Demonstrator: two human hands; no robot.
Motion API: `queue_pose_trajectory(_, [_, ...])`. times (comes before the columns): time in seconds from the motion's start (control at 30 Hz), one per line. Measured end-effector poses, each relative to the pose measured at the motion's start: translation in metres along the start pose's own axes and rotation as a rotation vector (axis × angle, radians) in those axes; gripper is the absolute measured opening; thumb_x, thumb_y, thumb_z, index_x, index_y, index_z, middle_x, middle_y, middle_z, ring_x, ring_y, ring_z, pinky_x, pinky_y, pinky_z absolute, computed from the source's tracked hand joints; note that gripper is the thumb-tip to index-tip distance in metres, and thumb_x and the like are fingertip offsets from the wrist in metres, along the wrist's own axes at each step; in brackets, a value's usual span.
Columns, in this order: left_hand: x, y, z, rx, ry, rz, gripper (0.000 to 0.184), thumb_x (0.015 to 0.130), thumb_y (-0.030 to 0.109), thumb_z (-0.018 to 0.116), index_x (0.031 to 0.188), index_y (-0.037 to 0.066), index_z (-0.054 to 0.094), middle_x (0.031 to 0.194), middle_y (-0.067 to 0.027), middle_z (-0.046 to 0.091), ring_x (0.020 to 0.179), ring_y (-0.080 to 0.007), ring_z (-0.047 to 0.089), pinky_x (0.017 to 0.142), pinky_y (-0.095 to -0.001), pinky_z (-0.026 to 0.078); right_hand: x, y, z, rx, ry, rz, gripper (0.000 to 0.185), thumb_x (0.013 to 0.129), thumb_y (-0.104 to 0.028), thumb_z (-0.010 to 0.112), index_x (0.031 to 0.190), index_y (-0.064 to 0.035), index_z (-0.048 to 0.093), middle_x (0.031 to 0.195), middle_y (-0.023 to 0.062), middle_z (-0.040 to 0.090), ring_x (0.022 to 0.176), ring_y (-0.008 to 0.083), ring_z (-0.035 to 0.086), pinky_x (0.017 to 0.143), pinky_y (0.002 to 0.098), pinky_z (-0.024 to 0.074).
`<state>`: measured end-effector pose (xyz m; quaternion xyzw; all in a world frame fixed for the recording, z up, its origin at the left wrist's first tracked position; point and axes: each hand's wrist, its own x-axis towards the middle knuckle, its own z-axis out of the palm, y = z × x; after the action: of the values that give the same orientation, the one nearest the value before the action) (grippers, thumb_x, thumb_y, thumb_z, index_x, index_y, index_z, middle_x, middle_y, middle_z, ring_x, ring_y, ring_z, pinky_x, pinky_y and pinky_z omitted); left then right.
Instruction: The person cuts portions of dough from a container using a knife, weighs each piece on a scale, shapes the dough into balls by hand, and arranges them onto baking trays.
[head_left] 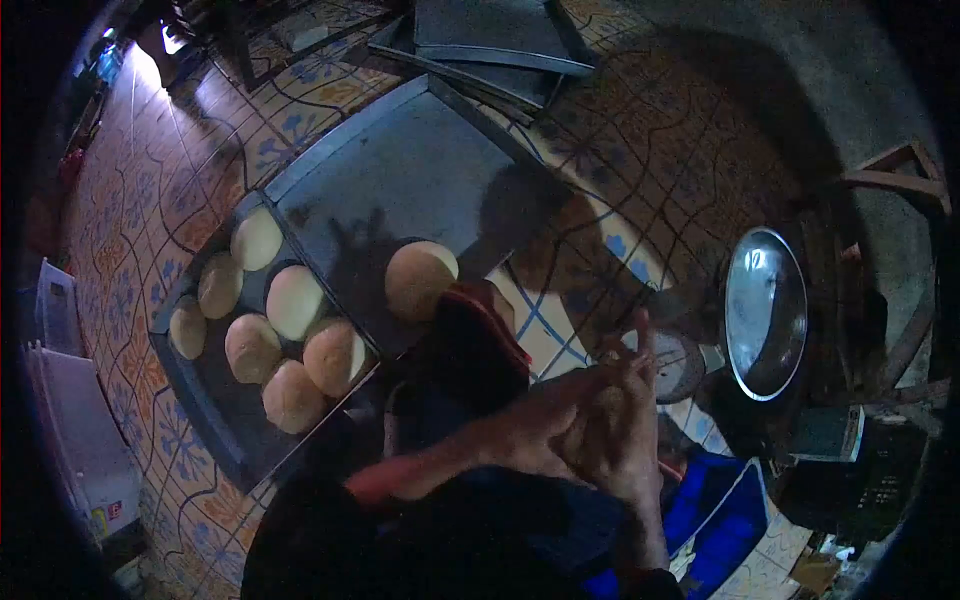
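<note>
My left hand [548,432] and my right hand [622,430] meet in front of my body, one against the other. Some stretched fingers point away from me, and a shadow with spread fingers falls on the tray. I see nothing held, though the space between the palms is hidden. Beyond them, left of centre, a single round dough ball [418,282] rests near the front of a dark metal tray [400,150]. Several more dough balls [295,302] lie in the adjoining metal tray [205,410] at the left.
A shiny metal bowl [766,315] stands at the right, near a dim round object [668,366]. Blue material [722,505] lies beside my right forearm. More metal trays [490,55] are on the patterned tile floor at the back. A pale plastic container [85,430] stands far left.
</note>
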<state>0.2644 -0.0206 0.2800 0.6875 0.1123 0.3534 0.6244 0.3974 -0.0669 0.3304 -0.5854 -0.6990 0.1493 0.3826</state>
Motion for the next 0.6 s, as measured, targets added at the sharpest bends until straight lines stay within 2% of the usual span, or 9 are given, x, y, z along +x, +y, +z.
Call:
queue_pose_trajectory(0.1, [0.009, 0.002, 0.002, 0.668, 0.377, 0.278, 0.074, 0.059, 0.022, 0.081, 0.127, 0.008, 0.053, 0.125, -0.0151, 0.05, 0.12, -0.0362, 0.048, 0.1, -0.0455, 0.04, 0.019, -0.02, 0.007, 0.139, 0.1, 0.038, 0.049, 0.087, -0.023, 0.059, 0.128, -0.0018, 0.044, 0.143, 0.0212, 0.034, 0.123, 0.0356, 0.048, 0.096, 0.0442, 0.0445])
queue_pose_trajectory(0.13, [0.013, 0.004, -0.001, 0.711, 0.487, 0.313, 0.058, 0.061, 0.021, 0.079, 0.114, 0.008, 0.058, 0.118, -0.0145, 0.053, 0.115, -0.0355, 0.051, 0.094, -0.0451, 0.042, 0.017, -0.015, 0.006, 0.258, 0.147, 0.113, 0.048, 0.087, -0.023, 0.058, 0.128, -0.0016, 0.045, 0.142, 0.0212, 0.035, 0.123, 0.0357, 0.048, 0.096, 0.0441, 0.0444])
queue_pose_trajectory(0.2, [0.021, 0.013, -0.01, 0.793, 0.708, 0.382, 0.027, 0.066, 0.017, 0.074, 0.09, 0.007, 0.068, 0.104, -0.0134, 0.059, 0.105, -0.0339, 0.057, 0.084, -0.0444, 0.047, 0.017, -0.006, 0.004, 0.528, 0.263, 0.285, 0.047, 0.087, -0.022, 0.058, 0.127, -0.0013, 0.046, 0.14, 0.0214, 0.037, 0.122, 0.0357, 0.049, 0.096, 0.0438, 0.044])
queue_pose_trajectory(0.27, [0.028, 0.031, -0.029, 0.513, 0.704, 0.343, 0.022, 0.062, 0.017, 0.076, 0.082, 0.008, 0.069, 0.106, -0.0108, 0.059, 0.113, -0.0329, 0.052, 0.095, -0.0475, 0.039, 0.022, 0.001, 0.009, 0.751, 0.36, 0.397, 0.045, 0.088, -0.022, 0.058, 0.126, -0.001, 0.047, 0.139, 0.0216, 0.039, 0.121, 0.0358, 0.049, 0.096, 0.0435, 0.0437])
queue_pose_trajectory(0.33, [0.038, 0.047, -0.049, 0.43, 0.678, 0.347, 0.02, 0.06, 0.015, 0.074, 0.077, 0.008, 0.067, 0.106, -0.0107, 0.059, 0.115, -0.0329, 0.05, 0.098, -0.0472, 0.037, 0.033, 0.003, 0.02, 0.929, 0.419, 0.464, 0.044, 0.088, -0.021, 0.057, 0.126, -0.0006, 0.048, 0.137, 0.0217, 0.041, 0.12, 0.0358, 0.05, 0.097, 0.0432, 0.0434])
queue_pose_trajectory(0.4, [0.046, 0.062, -0.064, 0.547, 0.63, 0.387, 0.019, 0.059, 0.012, 0.07, 0.076, 0.007, 0.062, 0.103, -0.0133, 0.058, 0.112, -0.0338, 0.051, 0.09, -0.0436, 0.041, 0.048, 0.001, 0.034, 1.086, 0.447, 0.494, 0.043, 0.088, -0.021, 0.057, 0.125, -0.0003, 0.049, 0.135, 0.0219, 0.043, 0.118, 0.0358, 0.051, 0.097, 0.0429, 0.043])
queue_pose_trajectory(0.47, [0.036, 0.069, -0.069, 0.452, 0.818, 0.345, 0.035, 0.066, 0.018, 0.073, 0.095, 0.004, 0.061, 0.114, -0.0136, 0.056, 0.118, -0.0285, 0.047, 0.099, -0.0426, 0.033, 0.07, -0.005, 0.049, 1.231, 0.428, 0.49, 0.041, 0.089, -0.02, 0.056, 0.124, 0.0, 0.05, 0.133, 0.022, 0.045, 0.117, 0.0359, 0.051, 0.097, 0.0427, 0.0427])
queue_pose_trajectory(0.5, [0.022, 0.07, -0.069, 0.355, 0.884, 0.317, 0.04, 0.071, 0.02, 0.071, 0.105, 0.002, 0.058, 0.118, -0.0152, 0.056, 0.12, -0.0282, 0.047, 0.103, -0.0451, 0.029, 0.082, -0.011, 0.057, 1.297, 0.419, 0.484, 0.041, 0.089, -0.02, 0.056, 0.124, 0.0002, 0.05, 0.132, 0.0221, 0.046, 0.117, 0.0359, 0.052, 0.097, 0.0425, 0.0425])
queue_pose_trajectory(0.6, [-0.023, 0.063, -0.082, 0.268, 1.186, 0.214, 0.046, 0.08, 0.023, 0.066, 0.118, -0.001, 0.052, 0.123, -0.0167, 0.055, 0.122, -0.0278, 0.046, 0.107, -0.0468, 0.026, 0.126, -0.029, 0.102, 1.342, 0.348, 0.397, 0.039, 0.089, -0.019, 0.055, 0.122, 0.0007, 0.051, 0.129, 0.0223, 0.049, 0.115, 0.036, 0.053, 0.098, 0.0421, 0.042])
